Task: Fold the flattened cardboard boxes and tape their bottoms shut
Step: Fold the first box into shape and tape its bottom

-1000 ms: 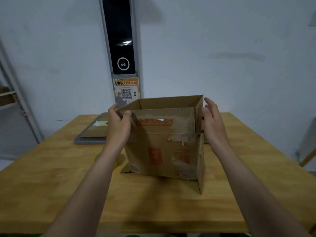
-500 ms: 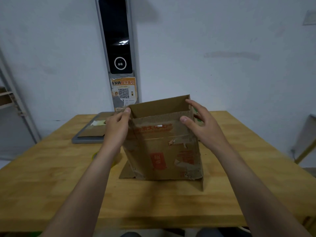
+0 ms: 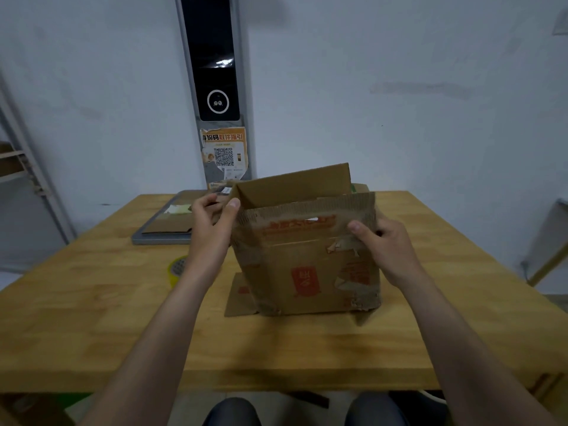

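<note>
Meanwhile, the cardboard box [image 3: 307, 272] was kept standing mid-worktop [image 3: 92, 302]. Its upper left corner was pinched by the left hand [image 3: 212, 229]. The right hand [image 3: 384, 241], spread beside the wall a second earlier, was now curled round the near flap's right edge. Flap folding was judged underway, with taping not yet begun.

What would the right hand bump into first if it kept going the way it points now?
The cardboard box itself: the right hand pinches its torn front flap and points left across it, so it would probably push that flap inward. Depth is hard to judge.
</note>
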{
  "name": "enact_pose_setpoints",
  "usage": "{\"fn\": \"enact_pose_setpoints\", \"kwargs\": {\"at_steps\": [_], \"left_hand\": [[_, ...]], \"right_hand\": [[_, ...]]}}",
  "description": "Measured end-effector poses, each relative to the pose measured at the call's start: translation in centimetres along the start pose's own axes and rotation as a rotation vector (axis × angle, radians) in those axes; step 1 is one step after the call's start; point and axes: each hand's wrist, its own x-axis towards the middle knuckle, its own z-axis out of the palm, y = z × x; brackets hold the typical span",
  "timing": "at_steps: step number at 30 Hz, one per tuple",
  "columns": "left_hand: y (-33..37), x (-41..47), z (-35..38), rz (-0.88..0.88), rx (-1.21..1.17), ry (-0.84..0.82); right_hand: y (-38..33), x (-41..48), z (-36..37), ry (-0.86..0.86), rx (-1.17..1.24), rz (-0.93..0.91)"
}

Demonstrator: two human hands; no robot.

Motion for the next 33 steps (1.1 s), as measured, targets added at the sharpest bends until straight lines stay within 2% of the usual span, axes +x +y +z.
{"fn": "enact_pose_setpoints", "kwargs": {"at_steps": [3,8,10,14,17,20,22,24,27,30,33], "left_hand": [[0.2,-0.1,0.0,0.019,0.021,-0.045],[0.0,0.1,-0.2,0.128,0.169,-0.171],[-0.4,0.0,-0.2,0.153,0.183,-0.199],[-1.0,0.5,-0.4,0.102,0.02,-0.234],[-0.8,1.9,-0.7,-0.002,-0.095,-0.185],[-1.0,4.3,-1.2,0.056,0.057,-0.171],[-1.5,5.9,-1.3,0.169,0.232,-0.218],[-1.7,7.3,-1.2,0.175,0.349,-0.262],[-1.5,8.9,-1.1,0.121,0.427,-0.312],[-1.1,10.0,-0.9,0.138,0.486,-0.341],[-1.1,10.3,-0.4,0.106,0.455,-0.38]], "right_hand": [[1.6,-0.5,-0.1,-0.035,0.146,-0.034],[5.0,-1.9,-0.3,-0.03,0.182,0.038],[5.5,-1.7,-1.1,-0.089,0.18,0.015],[5.3,-0.7,-3.0,-0.26,0.136,0.001],[4.6,0.0,-3.9,-0.295,0.137,0.024],[4.3,0.6,-3.7,-0.259,0.11,0.027],[4.5,0.9,-3.4,-0.251,0.104,0.037],[4.8,0.9,-3.2,-0.252,0.105,0.047],[4.9,0.8,-3.2,-0.256,0.094,0.039],[4.8,0.9,-3.3,-0.267,0.108,0.05],[4.7,0.9,-3.3,-0.28,0.119,0.058]]}}
